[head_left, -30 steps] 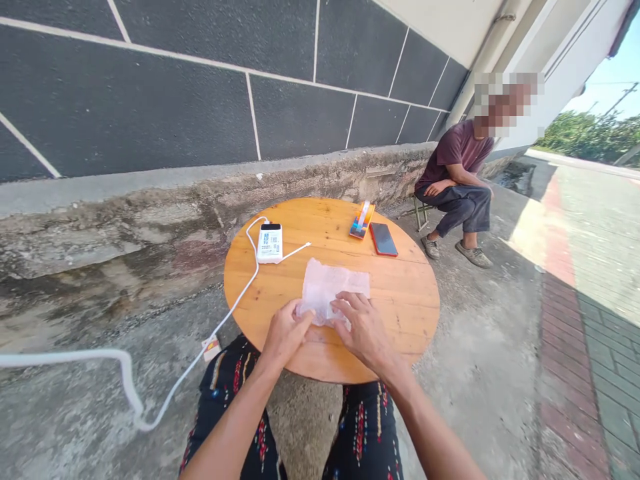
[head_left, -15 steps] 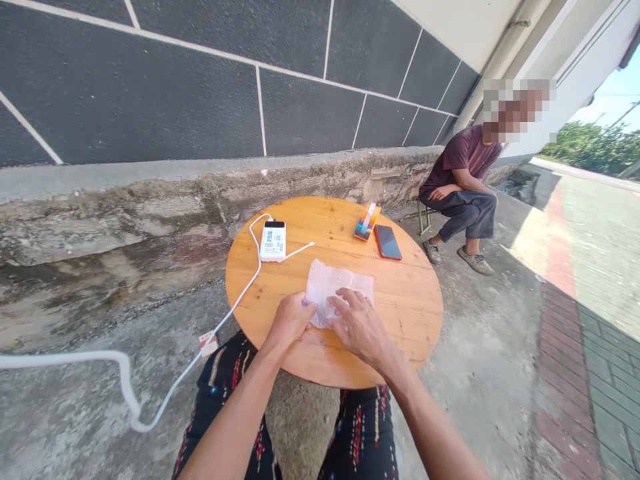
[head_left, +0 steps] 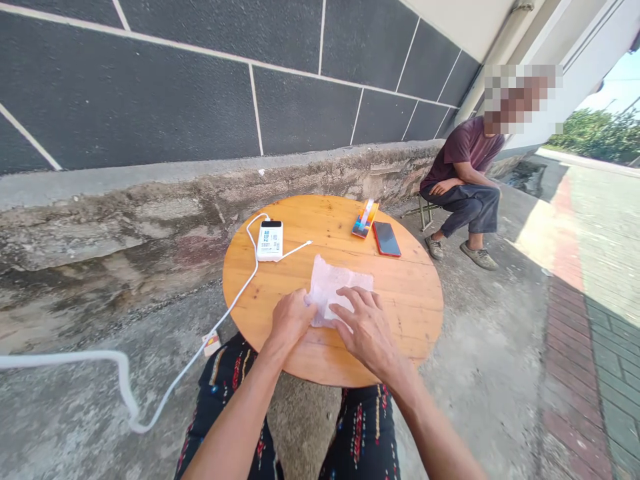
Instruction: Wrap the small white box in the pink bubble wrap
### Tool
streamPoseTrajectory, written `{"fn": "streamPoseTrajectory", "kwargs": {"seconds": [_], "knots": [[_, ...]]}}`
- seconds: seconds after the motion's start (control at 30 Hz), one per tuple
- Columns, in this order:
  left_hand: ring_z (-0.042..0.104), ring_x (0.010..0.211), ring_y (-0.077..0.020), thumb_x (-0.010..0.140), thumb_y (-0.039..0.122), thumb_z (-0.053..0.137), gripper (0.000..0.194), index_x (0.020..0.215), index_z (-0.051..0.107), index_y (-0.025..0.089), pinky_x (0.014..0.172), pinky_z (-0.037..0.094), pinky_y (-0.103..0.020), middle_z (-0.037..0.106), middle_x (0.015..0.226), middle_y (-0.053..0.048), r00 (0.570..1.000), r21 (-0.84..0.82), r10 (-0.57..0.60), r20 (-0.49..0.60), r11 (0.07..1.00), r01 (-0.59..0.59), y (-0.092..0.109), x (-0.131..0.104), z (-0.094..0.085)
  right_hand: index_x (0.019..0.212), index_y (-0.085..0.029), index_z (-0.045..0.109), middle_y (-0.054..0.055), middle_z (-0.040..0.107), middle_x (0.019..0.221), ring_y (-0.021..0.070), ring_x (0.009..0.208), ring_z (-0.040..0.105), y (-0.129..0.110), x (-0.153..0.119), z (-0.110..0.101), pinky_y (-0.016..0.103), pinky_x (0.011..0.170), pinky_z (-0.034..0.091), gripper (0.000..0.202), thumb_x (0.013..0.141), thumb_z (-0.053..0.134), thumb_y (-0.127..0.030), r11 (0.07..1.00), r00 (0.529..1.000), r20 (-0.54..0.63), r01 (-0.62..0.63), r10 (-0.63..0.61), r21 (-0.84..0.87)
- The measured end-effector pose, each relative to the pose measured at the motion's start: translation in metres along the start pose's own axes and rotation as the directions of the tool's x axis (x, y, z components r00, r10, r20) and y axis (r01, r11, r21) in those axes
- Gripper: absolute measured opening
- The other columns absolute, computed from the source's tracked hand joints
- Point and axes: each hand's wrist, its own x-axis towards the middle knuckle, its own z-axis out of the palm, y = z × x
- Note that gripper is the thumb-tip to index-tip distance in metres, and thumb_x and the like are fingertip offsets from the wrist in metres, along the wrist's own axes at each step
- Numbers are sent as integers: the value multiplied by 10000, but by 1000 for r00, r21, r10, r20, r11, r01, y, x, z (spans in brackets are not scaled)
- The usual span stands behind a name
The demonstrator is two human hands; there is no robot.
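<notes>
Two bare hands work at a round wooden table (head_left: 410, 300), which serves as the landmark for everything else. Behind the table rises a dark tiled wall (head_left: 175, 93) with pale joints, and under it runs a worn concrete ledge (head_left: 125, 207). Beyond the table's far right edge, well apart from it, a person in a maroon shirt (head_left: 463, 150) sits on a low stool. A thick white hose (head_left: 100, 363) lies on the ground to the left of the table.

On the table's near half, close to the middle, lies a thin pale plastic bag (head_left: 336, 283), flat against the wood. The right hand (head_left: 367, 327) rests on the bag's near right part with its fingers spread and pressed flat, not gripping. The left hand (head_left: 290, 319) sits at the bag's near left corner with fingers curled; it seems to pinch the edge there, though the grip itself is hidden.

On the table's far left part sits a white power bank (head_left: 270, 240), and a white cable (head_left: 235, 300) runs from it over the left rim down to the ground. On the table's far right part lies a red phone (head_left: 386, 238), and just beside it, toward the middle, a small colourful packet (head_left: 364, 219).
</notes>
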Motion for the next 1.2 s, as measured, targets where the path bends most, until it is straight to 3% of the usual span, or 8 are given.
{"fn": "streamPoseTrajectory", "kwargs": {"seconds": [0.2, 0.33, 0.47, 0.7, 0.9, 1.03, 1.2], "knots": [[592, 716, -188, 747, 302, 500, 136, 727, 581, 194, 561, 301, -268, 676, 780, -58, 1000, 23, 6, 1, 1000, -6, -1, 0, 0, 1017, -202, 612, 62, 615, 1074, 247, 1015, 469, 3, -4, 10, 388, 837, 328, 153, 884, 537, -215, 999, 999, 29, -20, 21, -31], [602, 738, -202, 729, 302, 518, 128, 719, 584, 192, 577, 326, -267, 678, 782, -69, 1000, -25, 3, 9, 1000, -3, -1, 1, -1, 1078, -230, 583, 56, 604, 1062, 240, 985, 473, 2, -1, 9, 391, 834, 304, 203, 882, 534, -212, 998, 996, 81, -19, 24, -58], [613, 711, -196, 702, 279, 544, 93, 689, 568, 190, 570, 347, -253, 669, 715, -59, 1000, -129, 16, 22, 992, -13, 0, 4, -1, 1132, -251, 560, 74, 577, 1057, 236, 949, 477, 0, 3, 5, 387, 836, 296, 267, 870, 525, -212, 997, 993, 119, -14, 24, -81], [583, 486, -124, 749, 285, 482, 142, 754, 572, 175, 437, 367, -189, 610, 565, 4, 988, -360, 80, 131, 933, -28, 2, 3, -1, 1106, -253, 590, 76, 557, 1029, 237, 939, 473, 0, 7, 4, 383, 862, 290, 295, 828, 521, -185, 999, 990, 139, -7, 14, -54], [572, 529, -115, 709, 253, 511, 150, 804, 586, 164, 416, 398, -163, 585, 594, 19, 963, -596, 161, 216, 803, -1, 3, -6, -6, 1111, -250, 594, 74, 557, 1045, 237, 952, 470, 3, 5, 5, 377, 868, 302, 303, 821, 528, -188, 1000, 990, 138, -10, 11, -13], [525, 528, -97, 715, 262, 524, 136, 769, 596, 160, 455, 386, -173, 572, 626, 27, 970, -599, 208, 122, 795, -95, 4, -12, -6, 1191, -217, 546, 78, 571, 1088, 244, 988, 475, 8, 3, 12, 389, 896, 316, 381, 810, 551, -195, 999, 993, 118, -35, 30, 42], [497, 577, -105, 745, 240, 523, 99, 697, 580, 175, 560, 376, -198, 547, 603, 37, 962, -448, 266, -62, 854, -265, 11, -20, -7, 1310, -136, 436, 118, 575, 1179, 271, 1074, 470, 18, -1, 18, 429, 947, 318, 543, 799, 587, -237, 988, 996, 80, -62, 51, 142]]}}
